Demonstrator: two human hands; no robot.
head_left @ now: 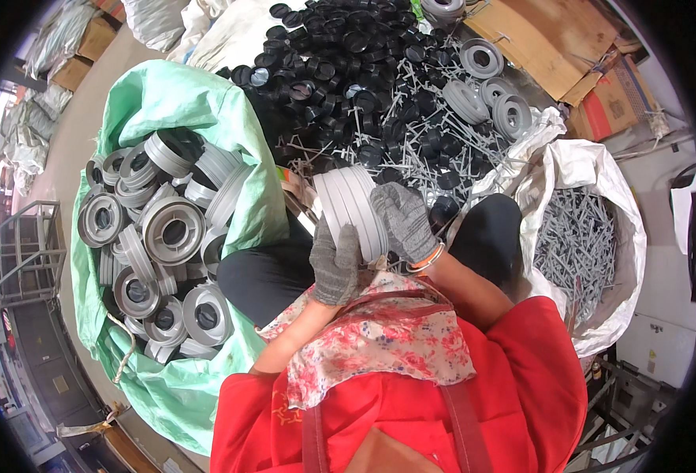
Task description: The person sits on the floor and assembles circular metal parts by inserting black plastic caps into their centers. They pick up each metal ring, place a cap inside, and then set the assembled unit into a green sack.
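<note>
A stack of grey plastic rings point(344, 206), tilted on its side, is held between my two hands above my lap. Gloved in grey knit, my left hand point(336, 266) grips the stack from its lower left, fingers closed against the rim. My right hand point(405, 222), in a matching glove with an orange cuff, presses the right side with its fingers bent around the edge. Some fingertips are hidden behind the rings. Left of me, a green sack point(241, 134) holds several similar grey round pieces point(173, 230), some with black centres.
Ahead lies a heap of black round caps point(340, 55) mixed with thin grey plastic pins point(474, 130). More grey rings point(482, 59) lie at its right. A white sack point(628, 236) of grey pins stands at my right, and cardboard boxes point(553, 31) at the far right.
</note>
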